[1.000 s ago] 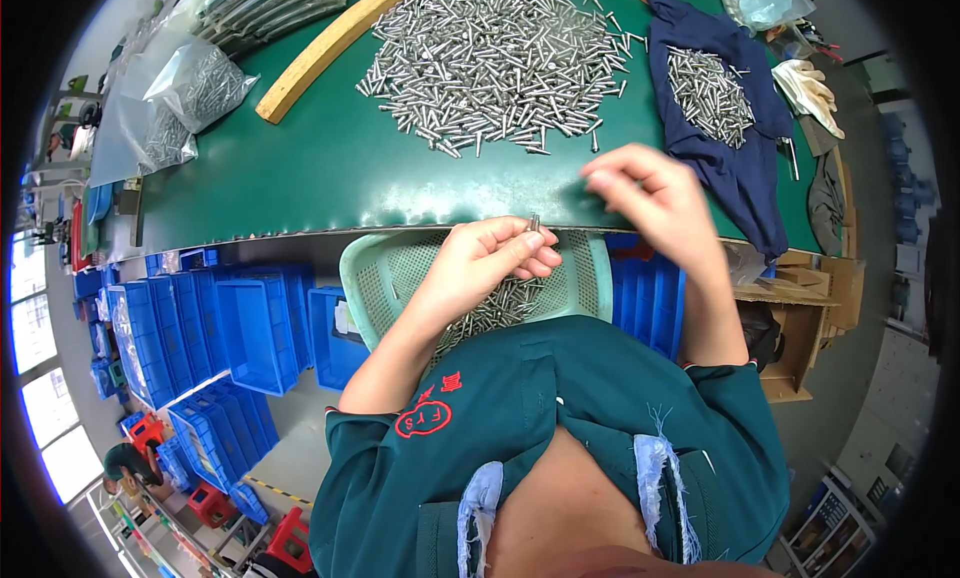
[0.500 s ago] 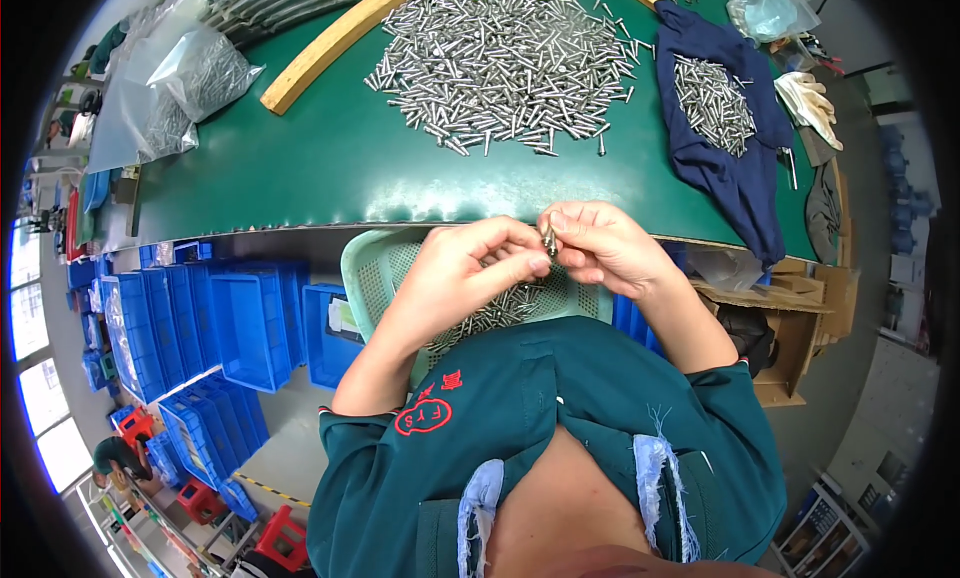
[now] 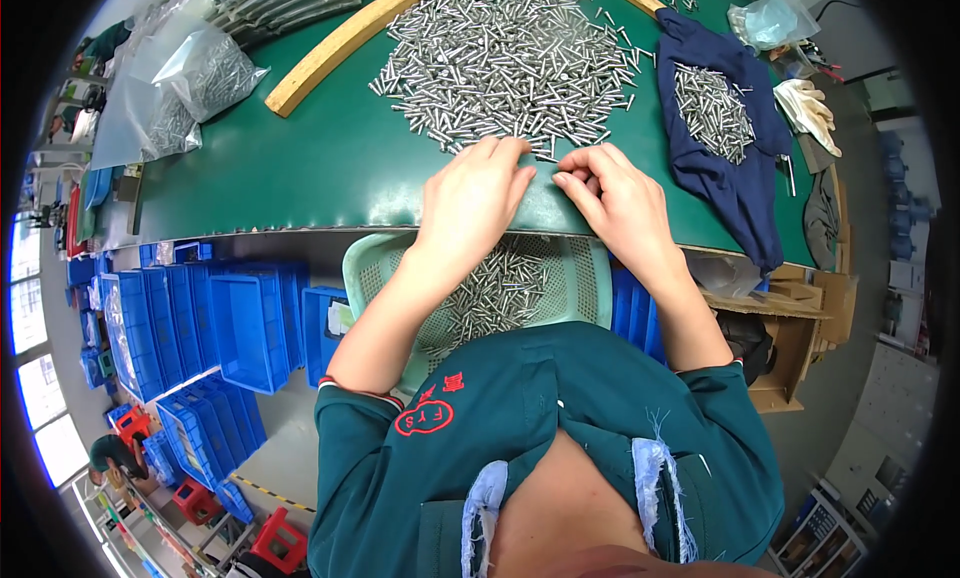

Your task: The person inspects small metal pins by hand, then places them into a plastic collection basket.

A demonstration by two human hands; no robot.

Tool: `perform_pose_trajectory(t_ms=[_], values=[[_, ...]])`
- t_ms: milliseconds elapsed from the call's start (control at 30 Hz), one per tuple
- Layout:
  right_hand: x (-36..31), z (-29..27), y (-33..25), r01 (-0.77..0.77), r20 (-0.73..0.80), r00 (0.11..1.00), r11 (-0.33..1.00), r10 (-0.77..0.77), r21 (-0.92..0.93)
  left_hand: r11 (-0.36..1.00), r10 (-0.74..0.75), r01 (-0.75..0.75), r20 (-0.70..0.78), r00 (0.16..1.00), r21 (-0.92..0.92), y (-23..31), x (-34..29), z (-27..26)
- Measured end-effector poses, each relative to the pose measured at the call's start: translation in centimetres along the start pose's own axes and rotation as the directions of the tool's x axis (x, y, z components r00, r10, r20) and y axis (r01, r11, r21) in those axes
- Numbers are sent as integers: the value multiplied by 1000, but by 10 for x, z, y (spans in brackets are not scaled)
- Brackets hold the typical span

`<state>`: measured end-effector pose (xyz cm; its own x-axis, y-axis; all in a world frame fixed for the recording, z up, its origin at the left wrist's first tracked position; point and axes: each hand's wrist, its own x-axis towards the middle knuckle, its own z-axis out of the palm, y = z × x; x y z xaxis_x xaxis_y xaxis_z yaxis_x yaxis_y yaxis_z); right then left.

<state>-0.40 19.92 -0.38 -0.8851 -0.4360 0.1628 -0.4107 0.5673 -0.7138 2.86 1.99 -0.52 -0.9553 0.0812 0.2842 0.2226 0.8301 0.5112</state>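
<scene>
A broad pile of small silvery metal pins (image 3: 510, 63), screw-like in shape, lies on the green table (image 3: 300, 183). My left hand (image 3: 472, 196) reaches to the pile's near edge, thumb apart from the fingers and fingertips partly hidden against the pins. To the right, my right hand (image 3: 628, 203) hovers just short of the same edge with bent fingers; a small gap shows between thumb and forefinger, and nothing is visible in it. Below the table edge, in front of my body, a light green perforated basket (image 3: 378, 268) holds many more of these metal pins (image 3: 500, 288).
Wooden strips (image 3: 340, 48) border the pile. On the right, a navy cloth (image 3: 715, 193) carries a smaller heap of pins, with white gloves (image 3: 806, 113) beside it. Clear plastic bags (image 3: 215, 78) of parts lie left. Blue bins (image 3: 245, 328) stand lower left, and a cardboard box (image 3: 785, 363) lower right.
Both hands have moved forward from above the basket to the pile's near edge and have separated. The small metal pieces held between them are no longer visible in the fingers.
</scene>
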Motion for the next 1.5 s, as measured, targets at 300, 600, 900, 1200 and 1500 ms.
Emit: perform_pose_trajectory(t_ms=[300,600,900,1200,1500], values=[[0,12,10,101,-91,988,962,-128,-254,1000,-19,15,198,980,24,7,1,-2],[-4,8,1,86,-35,995,967,-97,-241,991,54,-66,102,993,115,-1,-2,-1],[-3,-1,6,84,-53,993,944,-107,-319,996,69,-72,69,995,44,-3,-1,0],[-4,-2,6,166,30,986,983,-164,-75,983,175,-178,85,981,37,-5,0,-2],[-2,16,-2,255,-8,966,958,-259,-130,991,50,-54,31,998,121,-6,-15,-5]])
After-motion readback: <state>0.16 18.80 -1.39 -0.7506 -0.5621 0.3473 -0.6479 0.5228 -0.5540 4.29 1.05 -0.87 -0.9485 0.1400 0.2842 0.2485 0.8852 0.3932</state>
